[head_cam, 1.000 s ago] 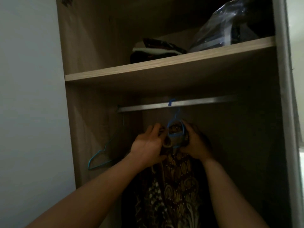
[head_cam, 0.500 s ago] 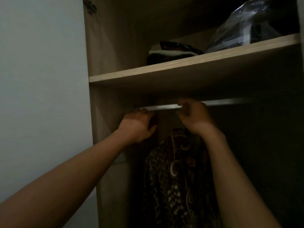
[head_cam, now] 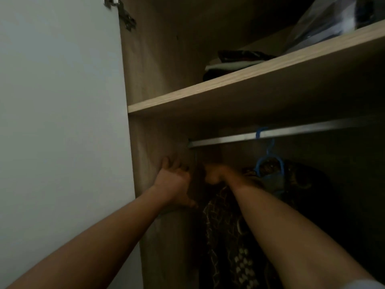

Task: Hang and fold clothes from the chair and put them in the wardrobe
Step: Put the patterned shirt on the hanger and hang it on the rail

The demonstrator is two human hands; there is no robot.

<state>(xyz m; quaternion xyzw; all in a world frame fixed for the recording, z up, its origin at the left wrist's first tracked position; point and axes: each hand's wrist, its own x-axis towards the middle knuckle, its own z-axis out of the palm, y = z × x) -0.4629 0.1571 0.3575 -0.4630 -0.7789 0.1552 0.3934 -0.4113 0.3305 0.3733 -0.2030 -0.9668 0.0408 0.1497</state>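
Dropping from rail (head_cam: 291,134), left hand (head_cam: 174,181) spread, right hand (head_cam: 216,174) curled, grip unclear

- A plain pale panel (head_cam: 58,122), either wall or open door, fills the left.
- The wood-grain wardrobe (head_cam: 158,69) carries a metal hinge (head_cam: 123,11) at its top corner.
- Inside, a wooden shelf (head_cam: 250,80) sits above a metal hanging rail (head_cam: 291,133).
- The interior is dim, deep in shadow.
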